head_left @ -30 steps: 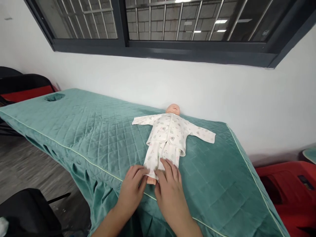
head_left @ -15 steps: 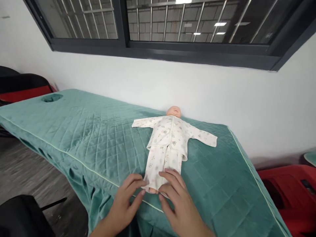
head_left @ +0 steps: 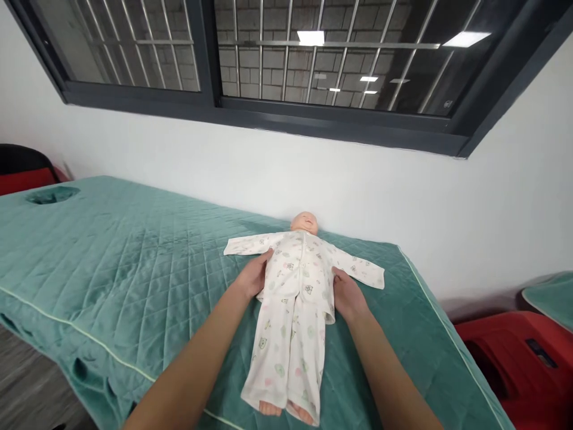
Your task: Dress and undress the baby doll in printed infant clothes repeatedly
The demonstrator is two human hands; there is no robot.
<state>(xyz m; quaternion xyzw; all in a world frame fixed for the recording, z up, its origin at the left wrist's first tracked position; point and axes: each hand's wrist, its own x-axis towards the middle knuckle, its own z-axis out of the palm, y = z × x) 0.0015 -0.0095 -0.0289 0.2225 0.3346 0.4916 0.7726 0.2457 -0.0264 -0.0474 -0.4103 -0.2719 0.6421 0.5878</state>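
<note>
A baby doll (head_left: 304,222) lies on its back on the green quilted bed cover, dressed in a white printed jacket (head_left: 293,269) and matching trousers (head_left: 286,352). Its sleeves stretch out to both sides, and the toes show below the trouser cuffs. My left hand (head_left: 256,275) grips the doll's torso at the left side, under the sleeve. On the opposite side, my right hand (head_left: 349,294) holds the torso below the other sleeve. Both thumbs show against the jacket; most of the other fingers are hidden beside or beneath the doll.
The bed cover (head_left: 147,257) has a face hole (head_left: 52,194) at its far left end. A white wall (head_left: 179,155) with a dark-framed barred window (head_left: 286,119) rises behind. Red plastic stools (head_left: 514,352) stand at the right, and a black and red chair (head_left: 27,173) at the left.
Both hands have moved from the trouser cuffs up to the sides of the doll's torso and hold it there. The doll's feet show more, and the view has shifted.
</note>
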